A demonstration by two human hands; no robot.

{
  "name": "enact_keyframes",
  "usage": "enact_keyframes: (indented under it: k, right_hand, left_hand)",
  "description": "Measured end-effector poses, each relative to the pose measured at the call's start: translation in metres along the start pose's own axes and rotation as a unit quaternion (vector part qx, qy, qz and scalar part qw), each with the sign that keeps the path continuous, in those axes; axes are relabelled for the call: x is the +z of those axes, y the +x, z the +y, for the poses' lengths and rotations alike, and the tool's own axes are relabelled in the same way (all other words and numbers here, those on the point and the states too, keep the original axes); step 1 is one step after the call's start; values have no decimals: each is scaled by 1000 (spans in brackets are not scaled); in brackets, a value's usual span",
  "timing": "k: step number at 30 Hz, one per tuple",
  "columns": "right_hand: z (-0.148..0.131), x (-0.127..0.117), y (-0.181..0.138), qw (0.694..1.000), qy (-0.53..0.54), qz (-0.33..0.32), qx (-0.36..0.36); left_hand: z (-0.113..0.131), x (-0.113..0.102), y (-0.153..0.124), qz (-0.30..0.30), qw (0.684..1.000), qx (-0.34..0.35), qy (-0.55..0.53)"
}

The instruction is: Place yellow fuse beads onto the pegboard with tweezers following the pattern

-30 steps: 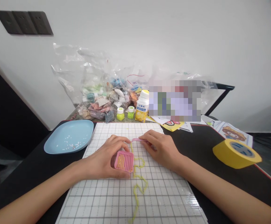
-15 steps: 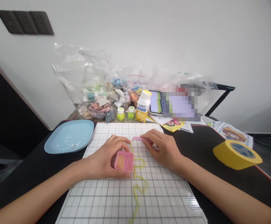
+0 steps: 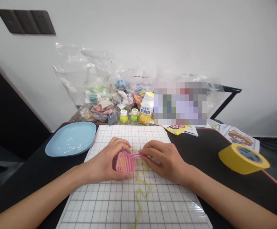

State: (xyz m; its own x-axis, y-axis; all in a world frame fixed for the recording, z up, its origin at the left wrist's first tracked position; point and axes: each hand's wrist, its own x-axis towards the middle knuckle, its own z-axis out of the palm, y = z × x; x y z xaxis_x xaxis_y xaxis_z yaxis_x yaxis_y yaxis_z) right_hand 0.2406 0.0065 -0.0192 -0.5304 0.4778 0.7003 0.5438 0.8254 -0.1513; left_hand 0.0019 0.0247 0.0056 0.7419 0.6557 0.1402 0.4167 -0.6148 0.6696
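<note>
My left hand [image 3: 112,160] is wrapped round a small pink ridged tray [image 3: 126,163], tilted toward me, with yellowish beads in the grooves on its left side. In my right hand [image 3: 163,159] is a pair of pink tweezers [image 3: 138,155], whose tips reach the upper right edge of the tray. Whether a bead sits between the tips is too small to tell. A wavy line of yellow-green beads [image 3: 140,197] runs down the white gridded board [image 3: 105,203] below both hands; its upper part is partly hidden by the tweezers and right fingers.
A blue plate [image 3: 64,150] with scattered white bits lies left of the board. Behind stand two bead jars [image 3: 123,117], a yogurt bottle [image 3: 146,109] and bagged beads [image 3: 102,109]. At right are a yellow tape roll [image 3: 243,159] and printed sheets [image 3: 240,136].
My right hand has come down and left, bringing the tweezers from the top of the bead line to the tray. The left hand and tray have shifted slightly left and up.
</note>
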Motion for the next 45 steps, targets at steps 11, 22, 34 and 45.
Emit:
enact_keyframes:
  k: [11, 22, 34, 45]
  right_hand:
    - [-3, 7, 0, 1000, 7, -5, -7]
    - [-3, 9, 1, 1000, 14, -10, -9]
    - [20, 2, -2, 994, -22, 62, 92]
    - [20, 6, -5, 992, -72, 24, 103]
  left_hand:
    - [-1, 1, 0, 0, 1000, -2, -5]
    - [-2, 2, -1, 3, 1000, 4, 2]
    - [-2, 1, 0, -2, 1000, 23, 1]
    - [0, -1, -1, -7, 1000, 25, -6]
